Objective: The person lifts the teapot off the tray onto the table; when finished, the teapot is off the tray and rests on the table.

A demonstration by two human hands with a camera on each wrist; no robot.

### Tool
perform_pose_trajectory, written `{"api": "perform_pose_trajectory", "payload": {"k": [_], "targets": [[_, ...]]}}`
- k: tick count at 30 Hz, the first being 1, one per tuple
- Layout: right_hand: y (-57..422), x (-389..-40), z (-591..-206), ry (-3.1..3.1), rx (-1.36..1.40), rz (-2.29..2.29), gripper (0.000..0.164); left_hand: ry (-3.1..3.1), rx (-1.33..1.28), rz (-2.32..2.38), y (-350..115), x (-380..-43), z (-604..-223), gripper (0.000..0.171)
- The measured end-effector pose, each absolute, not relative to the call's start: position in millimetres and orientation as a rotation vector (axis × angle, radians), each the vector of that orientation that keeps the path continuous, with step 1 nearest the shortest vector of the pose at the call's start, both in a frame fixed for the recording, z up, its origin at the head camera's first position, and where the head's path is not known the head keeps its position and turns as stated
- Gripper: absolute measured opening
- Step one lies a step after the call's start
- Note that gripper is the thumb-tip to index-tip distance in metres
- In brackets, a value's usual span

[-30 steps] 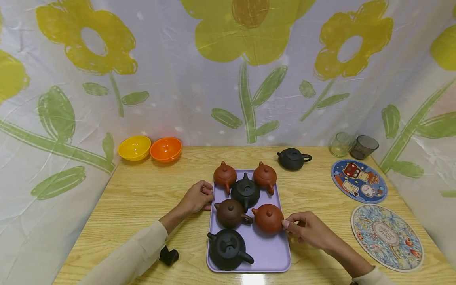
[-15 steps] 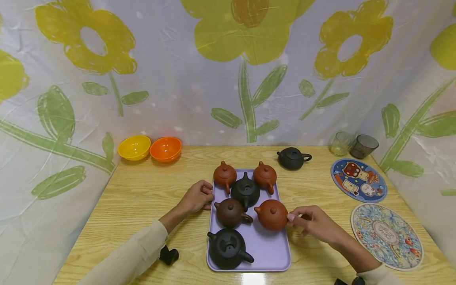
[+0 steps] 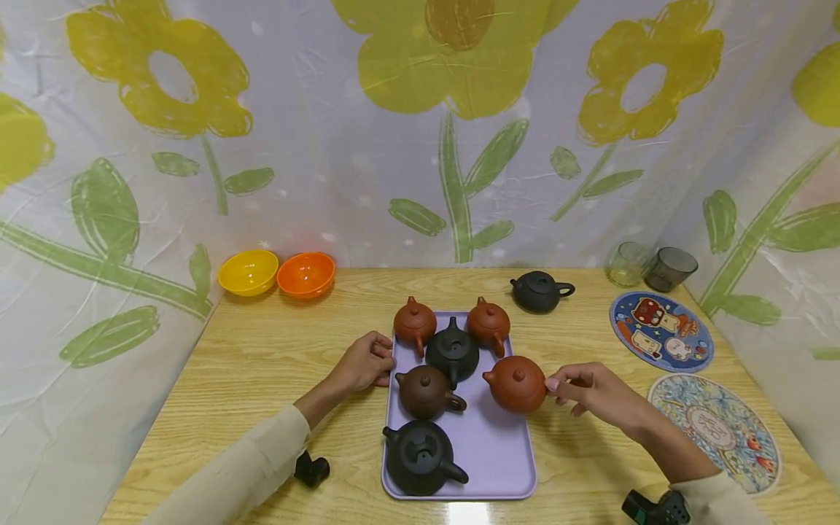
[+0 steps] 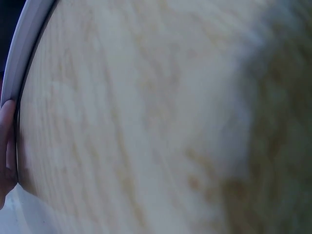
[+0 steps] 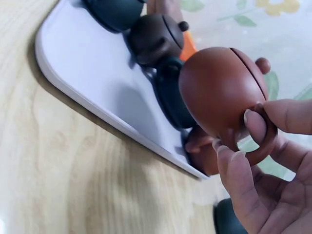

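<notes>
My right hand (image 3: 597, 394) pinches the handle of a reddish-brown clay teapot (image 3: 517, 384), thumb and fingers round the loop in the right wrist view. This teapot is raised above the right edge of the lilac tray (image 3: 492, 467), spout pointing left. At the tray's left rim is my left hand (image 3: 361, 362), its bent fingers holding the edge; the left wrist view has its fingertips (image 4: 7, 114) against the tray's side. On the tray stand a dark brown teapot (image 3: 423, 392), two black teapots, one large (image 3: 420, 458) and one farther back (image 3: 453, 353), and two small red-brown teapots (image 3: 415, 323).
Another black teapot (image 3: 539, 292) stands behind the tray on the wooden table (image 3: 275, 350). Yellow (image 3: 248, 273) and orange (image 3: 305, 275) bowls are at back left. Two glasses (image 3: 671, 270) stand at back right, above a blue round mat (image 3: 661, 332) and a patterned round mat (image 3: 709, 430).
My right hand has lifted the red-brown teapot off the tray and carried it right and slightly away from me. The left hand stays at the tray's rim.
</notes>
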State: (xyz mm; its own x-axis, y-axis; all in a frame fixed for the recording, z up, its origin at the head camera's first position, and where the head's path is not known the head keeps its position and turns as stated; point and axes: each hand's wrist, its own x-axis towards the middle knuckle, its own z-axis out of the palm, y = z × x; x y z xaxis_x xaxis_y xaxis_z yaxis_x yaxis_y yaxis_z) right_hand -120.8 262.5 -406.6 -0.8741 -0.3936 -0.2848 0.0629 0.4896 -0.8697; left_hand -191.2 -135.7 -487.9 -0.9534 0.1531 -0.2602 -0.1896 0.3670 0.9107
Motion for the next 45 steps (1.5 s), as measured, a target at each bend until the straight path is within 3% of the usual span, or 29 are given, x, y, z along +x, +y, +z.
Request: {"api": "perform_pose_trajectory", "payload": {"k": [14,45], "targets": [[288,-144,-404,2.24,-0.457,-1.321,0.027,2.315,-0.02,1.638,-137,-191,-488,0.031],[334,-203,-427,2.277,-0.362,-1.266,0.035,2.326,-0.033,1.629,-136,-192,-488,0.031]]}}
